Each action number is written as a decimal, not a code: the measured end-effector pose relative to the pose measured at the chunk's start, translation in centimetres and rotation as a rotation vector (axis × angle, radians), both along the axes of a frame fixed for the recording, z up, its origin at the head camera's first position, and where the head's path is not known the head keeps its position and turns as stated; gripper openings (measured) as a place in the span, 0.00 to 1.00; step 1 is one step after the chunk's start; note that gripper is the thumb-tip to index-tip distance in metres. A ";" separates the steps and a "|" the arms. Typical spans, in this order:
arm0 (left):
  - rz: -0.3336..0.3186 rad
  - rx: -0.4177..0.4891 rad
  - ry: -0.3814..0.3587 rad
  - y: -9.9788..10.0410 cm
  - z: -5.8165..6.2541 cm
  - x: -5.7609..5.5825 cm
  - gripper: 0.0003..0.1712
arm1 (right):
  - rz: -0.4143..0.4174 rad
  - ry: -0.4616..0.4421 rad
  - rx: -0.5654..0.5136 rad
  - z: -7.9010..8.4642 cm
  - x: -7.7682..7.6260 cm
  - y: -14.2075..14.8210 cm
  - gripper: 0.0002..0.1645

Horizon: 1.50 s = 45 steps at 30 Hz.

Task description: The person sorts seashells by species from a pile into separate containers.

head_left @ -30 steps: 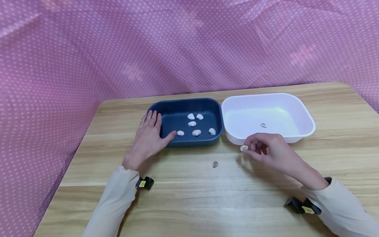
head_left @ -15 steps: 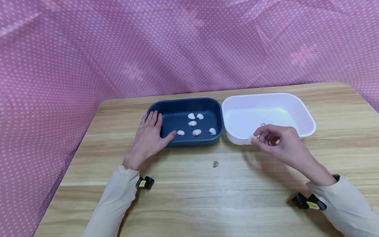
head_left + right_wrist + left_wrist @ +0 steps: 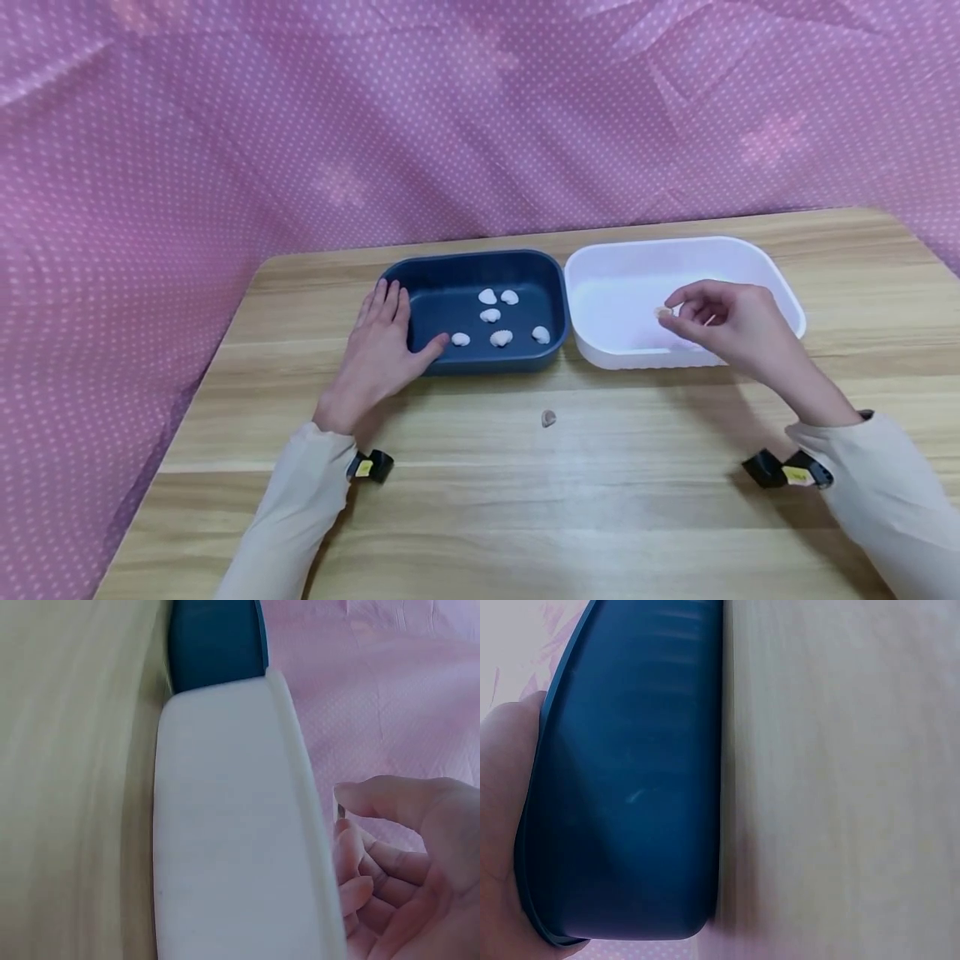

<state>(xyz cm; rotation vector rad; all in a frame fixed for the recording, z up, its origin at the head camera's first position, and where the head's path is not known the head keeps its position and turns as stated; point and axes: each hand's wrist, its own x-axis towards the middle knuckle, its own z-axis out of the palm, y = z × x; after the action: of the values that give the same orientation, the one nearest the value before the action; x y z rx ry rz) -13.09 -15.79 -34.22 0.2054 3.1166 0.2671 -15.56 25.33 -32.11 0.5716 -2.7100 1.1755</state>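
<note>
My right hand [image 3: 738, 325] pinches a small pale seashell [image 3: 663, 312] between thumb and fingertips, above the white tray [image 3: 600, 354]. In the right wrist view only a thin edge of that shell shows at the thumb tip. My left hand [image 3: 381, 346] rests on the left end of the dark blue tray [image 3: 495, 364], fingers spread over the rim and thumb along the front side. Several white seashells, among them a ribbed one [image 3: 501, 338], lie on the blue tray's floor. One brownish shell [image 3: 549, 417] lies on the table in front of the trays.
Both trays stand side by side, ends touching, near the back of the wooden table [image 3: 480, 500]. Behind the table hangs a pink dotted cloth [image 3: 480, 125]. Each wrist carries a small black camera, such as the right one [image 3: 765, 468].
My right hand has moved up and to the right with the shell, from in front of the white tray to over it. The left hand has stayed on the blue tray.
</note>
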 end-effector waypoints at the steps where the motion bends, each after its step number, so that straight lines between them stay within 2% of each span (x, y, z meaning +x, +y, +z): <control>1: 0.002 0.003 0.003 0.0 0.0 0.0 0.56 | -0.012 -0.019 0.005 0.0 -0.3 0.0 0.08; 5: 0.009 0.015 0.019 0.1 -0.1 0.1 0.57 | -0.033 -0.074 0.026 -0.3 -1.3 0.1 0.10; 13: 0.046 0.076 0.019 -0.1 -0.1 0.1 0.60 | -0.011 -0.075 0.069 -1.1 -2.6 0.1 0.11; 22: 0.058 0.041 -0.017 -0.5 -0.1 0.2 0.62 | -0.016 -0.134 0.121 -1.1 -3.9 0.4 0.15; 35: 0.013 -0.005 -0.030 -0.4 0.1 -0.1 0.61 | 0.025 -0.092 0.194 -2.0 -4.1 0.3 0.12; 45: 0.016 0.009 -0.026 -0.5 0.0 0.0 0.61 | 0.031 -0.121 0.218 -2.2 -4.1 0.2 0.11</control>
<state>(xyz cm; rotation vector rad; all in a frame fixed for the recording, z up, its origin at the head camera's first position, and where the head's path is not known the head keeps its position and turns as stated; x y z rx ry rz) -13.08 -16.27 -34.26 0.1753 3.0929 0.2810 -19.69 25.57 -34.30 0.5887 -2.9662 0.9572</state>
